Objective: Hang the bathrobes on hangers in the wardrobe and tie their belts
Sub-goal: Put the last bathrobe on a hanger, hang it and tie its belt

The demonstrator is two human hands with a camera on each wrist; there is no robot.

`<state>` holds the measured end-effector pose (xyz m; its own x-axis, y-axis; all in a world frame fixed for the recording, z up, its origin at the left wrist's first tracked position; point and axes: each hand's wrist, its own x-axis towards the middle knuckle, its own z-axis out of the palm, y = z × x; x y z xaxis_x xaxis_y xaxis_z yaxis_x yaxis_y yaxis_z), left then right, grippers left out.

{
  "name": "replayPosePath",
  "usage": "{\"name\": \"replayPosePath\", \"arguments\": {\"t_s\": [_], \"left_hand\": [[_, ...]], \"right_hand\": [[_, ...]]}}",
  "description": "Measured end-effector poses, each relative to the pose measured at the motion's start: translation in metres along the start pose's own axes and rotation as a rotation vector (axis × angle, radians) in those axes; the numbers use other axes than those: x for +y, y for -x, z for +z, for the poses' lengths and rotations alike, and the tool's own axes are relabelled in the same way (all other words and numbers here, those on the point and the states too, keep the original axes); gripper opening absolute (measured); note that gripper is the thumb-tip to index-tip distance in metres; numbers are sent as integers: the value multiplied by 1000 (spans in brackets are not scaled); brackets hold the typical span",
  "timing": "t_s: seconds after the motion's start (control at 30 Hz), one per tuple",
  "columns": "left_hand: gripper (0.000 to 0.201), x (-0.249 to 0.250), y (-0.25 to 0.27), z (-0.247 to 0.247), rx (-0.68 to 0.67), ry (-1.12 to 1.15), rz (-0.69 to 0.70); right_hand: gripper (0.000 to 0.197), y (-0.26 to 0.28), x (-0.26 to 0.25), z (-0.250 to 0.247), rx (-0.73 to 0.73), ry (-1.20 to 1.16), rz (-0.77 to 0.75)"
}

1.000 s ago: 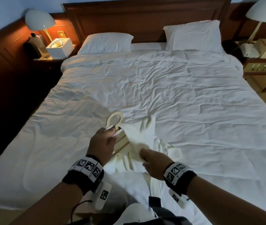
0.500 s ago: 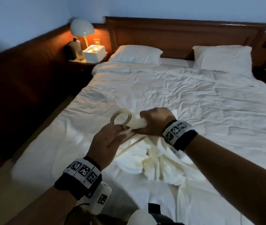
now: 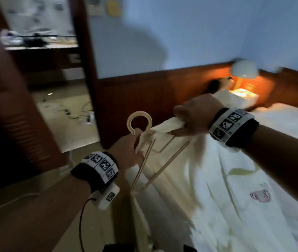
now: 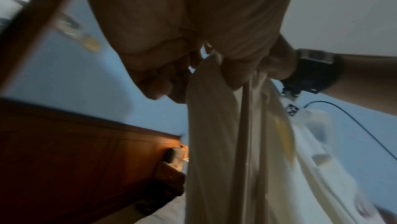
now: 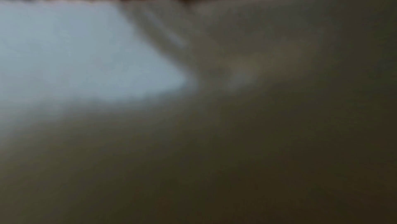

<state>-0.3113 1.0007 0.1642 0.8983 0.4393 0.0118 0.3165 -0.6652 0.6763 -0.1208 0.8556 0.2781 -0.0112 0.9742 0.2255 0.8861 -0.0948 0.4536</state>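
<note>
Beside the bed (image 3: 281, 124) and lit lamp (image 3: 243, 70), left hand (image 3: 126, 151) grips hanger (image 3: 139, 122), right hand (image 3: 195, 117) clutches bathrobe (image 3: 217, 188).

Cream hanger (image 3: 145, 142), gripped at the neck below its hook by the left hand (image 3: 126, 151); pale bathrobe (image 3: 217, 188) bunched in the right hand (image 3: 197, 117) and draped downward; lit bedside lamp (image 3: 243, 70) seen behind; slatted wooden door (image 3: 13, 115) at left

head: above, looking down-forward | left wrist: close, looking upward | right wrist: pressed near, blurred
</note>
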Motion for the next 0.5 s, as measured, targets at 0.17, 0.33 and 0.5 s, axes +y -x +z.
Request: {"name": "replayPosePath", "arguments": {"t_s": [0.17,0.33,0.5], "left_hand": [[25,-102,55,-65,211,-323,-442],[22,-201,154,-142,535,-308,-785],[5,-228,224,-238,1063,-246,-998]], "right_hand": [[54,-139,-77,-42,74,-7,-278],[50,-254,-143,-43,143,103,-417],[38,-368,-220,-52,288,-155,-382]]}}
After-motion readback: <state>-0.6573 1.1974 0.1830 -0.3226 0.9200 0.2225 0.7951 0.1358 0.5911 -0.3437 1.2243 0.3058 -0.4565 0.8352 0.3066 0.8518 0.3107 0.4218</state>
